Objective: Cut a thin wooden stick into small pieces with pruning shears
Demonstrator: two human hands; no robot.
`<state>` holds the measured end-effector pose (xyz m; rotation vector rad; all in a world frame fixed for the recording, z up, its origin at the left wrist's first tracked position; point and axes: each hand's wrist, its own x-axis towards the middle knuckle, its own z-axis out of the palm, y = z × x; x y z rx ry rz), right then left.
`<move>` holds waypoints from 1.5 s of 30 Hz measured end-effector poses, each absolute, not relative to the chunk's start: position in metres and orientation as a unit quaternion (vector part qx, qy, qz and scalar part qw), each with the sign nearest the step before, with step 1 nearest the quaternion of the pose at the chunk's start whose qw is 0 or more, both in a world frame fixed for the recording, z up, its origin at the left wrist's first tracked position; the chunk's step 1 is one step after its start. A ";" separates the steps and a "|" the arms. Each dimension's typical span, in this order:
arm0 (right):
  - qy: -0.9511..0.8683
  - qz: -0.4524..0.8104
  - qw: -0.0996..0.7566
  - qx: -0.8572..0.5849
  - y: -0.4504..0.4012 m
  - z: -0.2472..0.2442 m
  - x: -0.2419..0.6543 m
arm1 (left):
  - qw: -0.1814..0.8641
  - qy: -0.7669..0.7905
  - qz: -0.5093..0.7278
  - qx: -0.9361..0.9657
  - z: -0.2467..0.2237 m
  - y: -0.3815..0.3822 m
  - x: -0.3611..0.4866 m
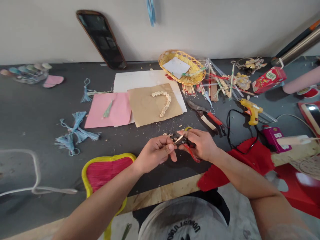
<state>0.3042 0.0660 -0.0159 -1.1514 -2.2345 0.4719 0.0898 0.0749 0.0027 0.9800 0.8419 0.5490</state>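
Observation:
Near the table's front edge, my left hand (158, 150) pinches a thin pale wooden stick (178, 139) between thumb and finger. My right hand (202, 144) is closed around red-handled cutters (192, 154), whose dark jaws meet the stick; the fingers partly hide the tool. Short pale stick pieces (168, 134) lie scattered just behind the hands. Farther back, a curved row of small pale pieces (165, 102) rests on a brown sheet (140, 110). A second tool, pruning shears (206, 116) with red and white handles, lies beyond my right hand.
Pink paper (97, 113) and blue tassels (78, 128) are at left. A yellow wicker basket (166, 56) stands by the wall, beside loose straws and sticks. At right are a yellow glue gun (252, 110), a purple power adapter (275, 138), and red cloth (257, 156). A phone (102, 40) leans on the wall.

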 end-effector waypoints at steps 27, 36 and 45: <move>-0.822 0.177 0.286 -0.459 0.064 -0.010 0.301 | 0.662 0.428 0.308 0.534 -0.001 0.072 0.091; -0.836 0.152 0.284 -0.444 0.063 -0.014 0.304 | 0.703 0.401 0.297 0.507 0.003 0.072 0.091; -0.830 0.180 0.304 -0.432 0.064 -0.013 0.302 | 0.781 0.354 0.272 0.438 -0.001 0.075 0.088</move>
